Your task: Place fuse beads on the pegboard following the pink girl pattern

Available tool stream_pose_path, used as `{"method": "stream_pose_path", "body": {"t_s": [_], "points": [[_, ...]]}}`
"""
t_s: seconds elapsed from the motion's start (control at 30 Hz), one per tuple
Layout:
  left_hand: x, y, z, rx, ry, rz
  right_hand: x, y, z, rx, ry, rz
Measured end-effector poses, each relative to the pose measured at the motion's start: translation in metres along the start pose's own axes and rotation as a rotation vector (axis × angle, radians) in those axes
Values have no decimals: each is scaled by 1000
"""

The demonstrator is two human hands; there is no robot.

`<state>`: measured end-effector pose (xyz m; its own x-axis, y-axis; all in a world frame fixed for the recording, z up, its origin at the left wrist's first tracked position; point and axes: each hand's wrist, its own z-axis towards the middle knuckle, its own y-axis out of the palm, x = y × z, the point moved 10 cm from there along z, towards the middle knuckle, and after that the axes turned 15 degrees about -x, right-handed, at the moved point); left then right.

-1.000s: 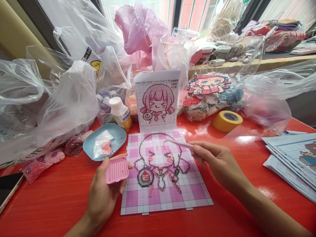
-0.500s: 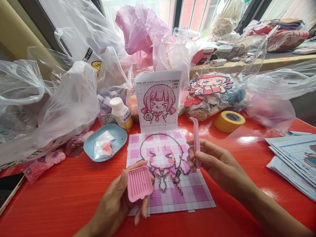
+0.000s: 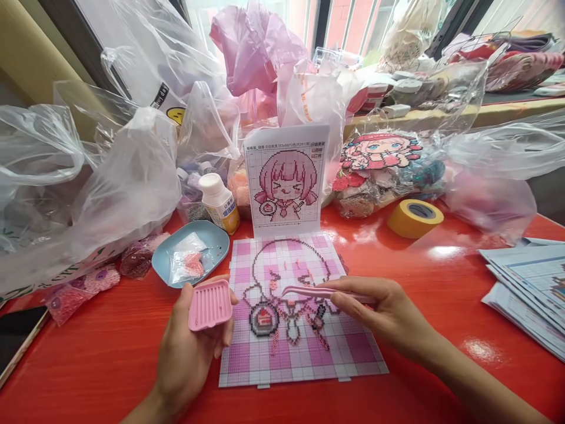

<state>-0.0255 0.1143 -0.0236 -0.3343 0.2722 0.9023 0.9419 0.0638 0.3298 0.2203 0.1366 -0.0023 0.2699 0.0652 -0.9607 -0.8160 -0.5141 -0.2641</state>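
My left hand [image 3: 188, 344] holds a small pink ridged bead tray [image 3: 210, 306], tilted, left of the pegboard; a few tiny beads seem to lie in it. Pink curved-tip tweezers [image 3: 326, 291] are pinched in my right hand [image 3: 384, 306], lying nearly level with their tips pointing left over the pegboard. Nothing can be made out between the tips. The pink-and-white checked pegboard [image 3: 353, 359] carries a bead outline of a figure [image 3: 292, 288] with a round cake plate [image 3: 263, 318]. Behind it stands a printed pattern sheet [image 3: 286, 182] of the same figure.
A blue dish [image 3: 161, 259] with small bags stands left of the pattern, beside a white bottle [image 3: 218, 203]. Yellow tape [image 3: 415, 219] and papers [image 3: 525, 294] lie right. Plastic bags [image 3: 128, 159] crowd the back. A dark phone-like object [image 3: 22, 335] lies far left.
My left hand has moved left and up with the bead tray, uncovering the round cake plate. The tweezers have swung from upright to nearly level, their tips now over the pegboard.
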Motion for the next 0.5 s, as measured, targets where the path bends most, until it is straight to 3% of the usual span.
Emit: {"method": "stream_pose_path", "body": {"t_s": [0.1,0.5], "points": [[0,-9,3,88,-14,22,-4,0,1,21,-26,-62],[-9,-8,3,82,-91,61,-12,12,-3,43,-211,-343]]}}
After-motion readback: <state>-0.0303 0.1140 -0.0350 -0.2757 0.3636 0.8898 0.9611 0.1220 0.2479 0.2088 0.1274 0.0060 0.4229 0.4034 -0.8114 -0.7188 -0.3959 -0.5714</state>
